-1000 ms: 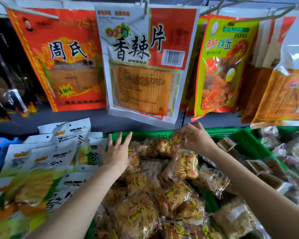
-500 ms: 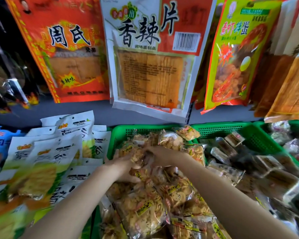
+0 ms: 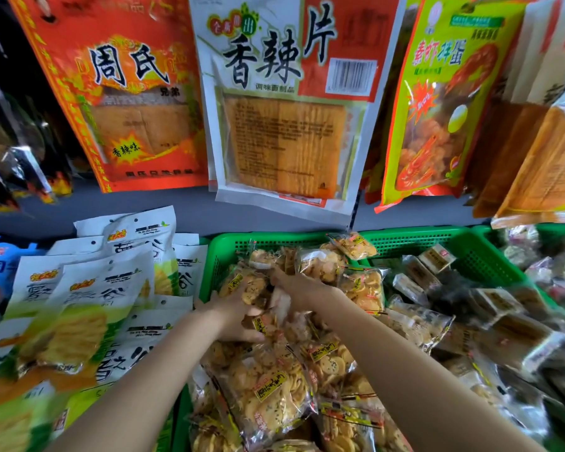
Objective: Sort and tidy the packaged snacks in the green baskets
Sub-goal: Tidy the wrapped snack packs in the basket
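We have brought both hands from the rear of the green basket (image 3: pixel 229 252) to its middle, left hand (image 3: pixel 234 316) and right hand (image 3: pixel 302 290) now gripping cracker packs (image 3: pixel 247 288), so regrouping is under way.

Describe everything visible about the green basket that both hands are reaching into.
The green basket is plastic with perforated mesh walls and a solid rim. Only its back wall, left wall and rim show; it is heaped with clear cracker packets bearing yellow labels. It sits below hanging snack bags, between flat white-and-green pouches and a second green basket. The left hand and right hand grip packets inside it.
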Demonstrator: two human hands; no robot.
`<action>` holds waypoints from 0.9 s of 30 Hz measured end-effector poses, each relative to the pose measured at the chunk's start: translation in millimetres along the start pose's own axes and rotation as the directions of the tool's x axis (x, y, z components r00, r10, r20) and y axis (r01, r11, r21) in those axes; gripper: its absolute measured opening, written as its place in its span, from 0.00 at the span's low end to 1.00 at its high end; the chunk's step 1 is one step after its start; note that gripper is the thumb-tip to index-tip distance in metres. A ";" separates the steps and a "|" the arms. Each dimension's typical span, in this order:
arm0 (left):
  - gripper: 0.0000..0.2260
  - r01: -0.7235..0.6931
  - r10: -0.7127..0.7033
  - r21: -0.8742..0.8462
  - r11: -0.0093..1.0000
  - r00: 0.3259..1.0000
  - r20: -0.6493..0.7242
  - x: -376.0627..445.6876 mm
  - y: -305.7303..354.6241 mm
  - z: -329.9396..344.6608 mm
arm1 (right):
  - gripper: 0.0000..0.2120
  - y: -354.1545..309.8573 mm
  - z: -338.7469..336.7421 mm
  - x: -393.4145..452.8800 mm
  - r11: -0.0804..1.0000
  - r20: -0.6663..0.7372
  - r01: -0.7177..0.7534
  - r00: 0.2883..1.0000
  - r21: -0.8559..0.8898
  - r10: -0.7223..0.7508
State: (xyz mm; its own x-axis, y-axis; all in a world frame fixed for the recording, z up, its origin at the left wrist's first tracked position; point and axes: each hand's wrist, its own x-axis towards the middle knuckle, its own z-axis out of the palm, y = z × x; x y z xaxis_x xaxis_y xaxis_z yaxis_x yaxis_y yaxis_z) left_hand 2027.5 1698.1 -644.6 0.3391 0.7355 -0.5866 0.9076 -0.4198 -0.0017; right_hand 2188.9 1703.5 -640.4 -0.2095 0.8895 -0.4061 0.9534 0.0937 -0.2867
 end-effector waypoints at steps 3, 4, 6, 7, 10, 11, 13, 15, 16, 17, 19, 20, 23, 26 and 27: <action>0.29 -0.006 0.006 -0.020 1.000 1.000 -0.018 -10.9 -0.5 -4.3 | 0.29 -1.9 -3.1 -14.5 0.990 -0.140 0.047 0.988 -0.131 -0.065; 0.29 -0.002 0.002 -0.027 1.000 1.000 -0.021 -15.1 0.4 -6.2 | 0.28 -2.3 -3.6 -20.1 0.977 -0.189 0.054 0.977 -0.207 -0.094; 0.29 0.018 -0.018 -0.022 1.000 1.000 -0.018 -21.6 1.4 -8.6 | 0.25 -3.5 -6.6 -34.6 0.952 -0.271 0.048 0.953 -0.302 -0.134; 0.29 0.027 -0.028 -0.013 1.000 0.999 -0.021 -22.6 1.6 -7.9 | 0.25 -2.7 -9.5 -41.6 0.950 -0.329 0.042 0.933 -0.310 -0.148; 0.26 0.068 -0.072 -0.049 0.997 0.993 -0.093 -28.2 5.9 -8.1 | 0.27 4.2 -21.2 -66.0 0.990 -0.540 0.065 0.833 -0.122 -0.121; 0.23 0.067 -0.081 -0.090 0.994 0.984 -0.162 -30.8 9.4 -11.6 | 0.30 7.4 -27.3 -77.2 0.995 -0.574 0.097 0.814 -0.015 -0.088; 0.20 0.006 -0.068 -0.209 0.978 0.954 -0.293 -42.2 20.7 -23.2 | 0.35 16.1 -37.0 -100.7 0.984 -0.556 0.142 0.829 0.106 -0.060; 0.20 -0.125 -0.001 -0.316 0.941 0.929 -0.369 -50.1 39.0 -34.6 | 0.37 28.4 -41.8 -122.8 0.984 -0.541 0.145 0.838 0.104 -0.066; 0.21 -0.202 0.048 -0.348 0.915 0.913 -0.405 -53.2 51.4 -40.1 | 0.36 35.7 -44.3 -134.1 0.982 -0.562 0.144 0.826 0.124 -0.050; 0.21 -0.260 0.080 -0.372 0.891 0.897 -0.436 -55.1 63.9 -44.5 | 0.35 42.7 -47.9 -145.4 0.976 -0.595 0.142 0.804 0.166 -0.016; 0.23 -0.353 0.133 -0.397 0.847 0.864 -0.486 -57.1 93.7 -53.4 | 0.32 61.4 -56.9 -168.1 0.948 -0.659 0.135 0.746 0.289 0.095; 0.24 -0.397 0.164 -0.403 0.825 0.850 -0.501 -55.4 108.6 -56.6 | 0.30 72.9 -61.6 -179.0 0.929 -0.677 0.130 0.720 0.347 0.153; 0.28 -0.444 0.253 -0.366 0.818 0.849 -0.464 -56.3 156.6 -64.8 | 0.22 116.6 -71.6 -217.1 0.865 -0.677 0.061 0.651 0.497 0.343; 0.31 -0.457 0.323 -0.295 0.839 0.855 -0.406 -49.4 197.8 -67.6 | 0.21 167.0 -69.1 -255.3 0.764 -0.635 -0.013 0.547 0.646 0.546; 0.30 -0.463 0.337 -0.278 0.841 0.852 -0.401 -47.7 210.4 -68.9 | 0.21 184.0 -65.3 -266.0 0.691 -0.599 -0.008 0.492 0.723 0.632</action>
State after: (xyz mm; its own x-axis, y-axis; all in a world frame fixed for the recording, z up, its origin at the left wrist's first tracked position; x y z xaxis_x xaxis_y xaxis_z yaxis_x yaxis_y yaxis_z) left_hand 2219.4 1611.4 -561.1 0.6938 0.6983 -0.1759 0.6753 -0.5462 0.4957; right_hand 2434.2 1513.4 -528.5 0.6293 0.7647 0.1386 0.5039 -0.2657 -0.8219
